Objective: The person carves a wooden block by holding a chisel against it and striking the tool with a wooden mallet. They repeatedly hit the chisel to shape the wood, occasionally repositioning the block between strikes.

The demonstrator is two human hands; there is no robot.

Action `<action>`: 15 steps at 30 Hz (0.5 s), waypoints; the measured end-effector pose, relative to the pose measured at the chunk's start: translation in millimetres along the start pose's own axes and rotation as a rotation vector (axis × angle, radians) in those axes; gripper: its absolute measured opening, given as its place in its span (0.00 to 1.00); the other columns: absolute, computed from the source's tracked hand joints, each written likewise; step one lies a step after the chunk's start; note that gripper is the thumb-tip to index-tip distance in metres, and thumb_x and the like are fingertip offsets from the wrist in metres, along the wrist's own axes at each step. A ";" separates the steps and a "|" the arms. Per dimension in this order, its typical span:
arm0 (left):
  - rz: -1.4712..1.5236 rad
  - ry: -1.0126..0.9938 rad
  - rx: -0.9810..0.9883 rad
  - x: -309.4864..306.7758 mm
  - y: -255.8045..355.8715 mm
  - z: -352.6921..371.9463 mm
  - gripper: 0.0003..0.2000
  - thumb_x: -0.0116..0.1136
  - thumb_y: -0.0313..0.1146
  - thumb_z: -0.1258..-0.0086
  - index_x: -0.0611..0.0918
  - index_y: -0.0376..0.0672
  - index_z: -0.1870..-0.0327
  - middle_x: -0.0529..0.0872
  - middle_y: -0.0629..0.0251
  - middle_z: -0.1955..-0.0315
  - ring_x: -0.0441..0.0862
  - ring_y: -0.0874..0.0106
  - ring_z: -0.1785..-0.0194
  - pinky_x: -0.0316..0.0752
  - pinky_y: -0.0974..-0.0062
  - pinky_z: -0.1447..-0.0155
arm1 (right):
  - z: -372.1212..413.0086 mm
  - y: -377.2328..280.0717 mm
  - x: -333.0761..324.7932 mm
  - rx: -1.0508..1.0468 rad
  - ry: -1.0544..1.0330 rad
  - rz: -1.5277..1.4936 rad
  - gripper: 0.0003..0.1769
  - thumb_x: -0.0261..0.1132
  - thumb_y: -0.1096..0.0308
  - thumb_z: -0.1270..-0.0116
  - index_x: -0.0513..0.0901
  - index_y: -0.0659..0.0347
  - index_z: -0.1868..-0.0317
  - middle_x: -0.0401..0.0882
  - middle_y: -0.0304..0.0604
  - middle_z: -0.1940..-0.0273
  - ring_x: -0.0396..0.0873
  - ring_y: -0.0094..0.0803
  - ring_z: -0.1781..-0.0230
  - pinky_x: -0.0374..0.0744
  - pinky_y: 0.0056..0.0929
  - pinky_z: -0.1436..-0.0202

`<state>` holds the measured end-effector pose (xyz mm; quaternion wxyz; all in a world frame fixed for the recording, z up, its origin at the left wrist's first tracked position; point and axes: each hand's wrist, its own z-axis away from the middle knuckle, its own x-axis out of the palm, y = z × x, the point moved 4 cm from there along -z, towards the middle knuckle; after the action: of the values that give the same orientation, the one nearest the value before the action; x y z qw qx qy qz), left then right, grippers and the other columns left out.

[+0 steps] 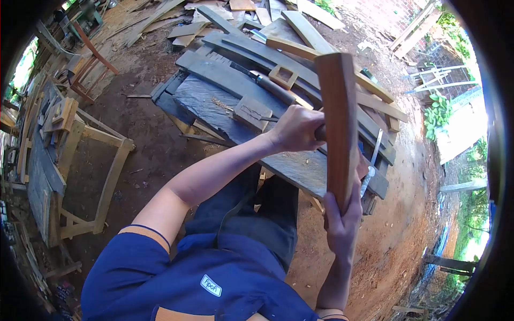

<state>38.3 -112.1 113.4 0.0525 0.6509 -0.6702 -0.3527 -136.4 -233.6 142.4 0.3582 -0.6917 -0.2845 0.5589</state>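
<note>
The wooden piece [338, 117] stands over the bench [289, 167], its near end gripped in the right hand [344, 219]. Beside its middle, the left hand [297, 129] closes around a handle [320, 132].

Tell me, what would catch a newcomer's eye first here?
Probably the thick reddish-brown piece of wood, looming right of center, with the right hand around its lower end and the left hand beside its middle. Next come the dark workbench behind it, strewn with boards and tools, and the blue shirt at the bottom.
</note>
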 end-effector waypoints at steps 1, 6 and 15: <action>-0.043 -0.042 -0.043 1.5 -1.7 4.9 0.13 0.69 0.33 0.51 0.79 0.47 0.64 0.84 0.58 0.76 0.85 0.56 0.70 0.79 0.62 0.66 | 8.1 -3.8 -1.7 0.029 0.025 -0.022 0.32 0.58 0.66 0.30 0.59 0.65 0.28 0.72 0.37 0.71 0.69 0.19 0.78 0.68 0.19 0.77; 0.027 0.003 0.003 -4.1 0.0 6.1 0.13 0.71 0.29 0.53 0.79 0.45 0.67 0.83 0.58 0.76 0.84 0.57 0.70 0.78 0.65 0.67 | -5.1 -15.7 9.9 -0.088 0.156 -0.317 0.28 0.57 0.68 0.28 0.62 0.66 0.31 0.73 0.41 0.66 0.71 0.20 0.71 0.72 0.22 0.67; 0.217 0.380 -0.216 -59.9 -47.5 -9.3 0.07 0.68 0.31 0.37 0.82 0.43 0.73 0.81 0.75 0.82 0.78 0.86 0.78 0.72 0.84 0.75 | -15.0 23.3 21.4 0.219 0.054 -0.575 0.22 0.60 0.65 0.30 0.67 0.64 0.39 0.73 0.39 0.68 0.74 0.22 0.78 0.75 0.20 0.75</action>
<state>91.7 -56.8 117.9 0.2846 0.6204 -0.6725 -0.2860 -117.3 -232.8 113.0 0.5815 -0.5545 -0.3971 0.4434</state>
